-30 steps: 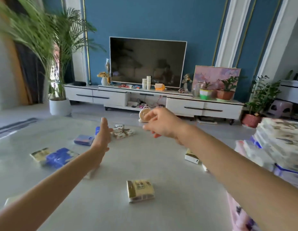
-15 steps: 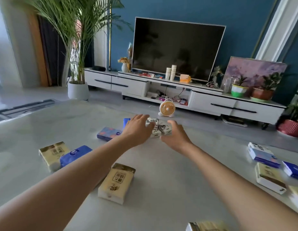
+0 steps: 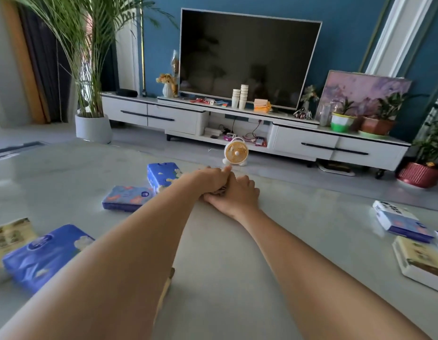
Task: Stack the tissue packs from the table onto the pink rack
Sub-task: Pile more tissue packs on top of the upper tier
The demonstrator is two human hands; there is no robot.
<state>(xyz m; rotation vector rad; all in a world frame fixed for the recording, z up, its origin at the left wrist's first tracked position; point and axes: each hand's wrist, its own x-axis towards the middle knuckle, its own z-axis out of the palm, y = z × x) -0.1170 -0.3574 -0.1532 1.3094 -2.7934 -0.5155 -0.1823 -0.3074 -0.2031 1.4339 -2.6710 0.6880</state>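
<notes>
My left hand [image 3: 208, 177] and my right hand [image 3: 237, 196] meet near the far middle of the pale table [image 3: 237, 266]. Both are closed over a small bundle of tissue packs [image 3: 221, 190], of which only a dark sliver shows between them. A blue pack [image 3: 164, 175] stands just left of the hands, with a flat patterned blue pack [image 3: 127, 197] beside it. A large blue pack [image 3: 41, 253] and a beige pack [image 3: 9, 236] lie near left. A white-and-blue pack [image 3: 401, 222] and a beige pack [image 3: 421, 261] lie at the right edge. The pink rack is out of view.
My left forearm hides most of another beige pack [image 3: 168, 282]. Beyond the table's far edge a small orange fan [image 3: 236, 152] stands on the floor before a white TV cabinet [image 3: 335, 146]. A potted palm [image 3: 93, 128] is far left, a red pot [image 3: 420, 174] far right.
Both hands reached forward and came together over the small packs, closing on them. The view swung left and moved closer, so the stacked rack at the right has left the frame.
</notes>
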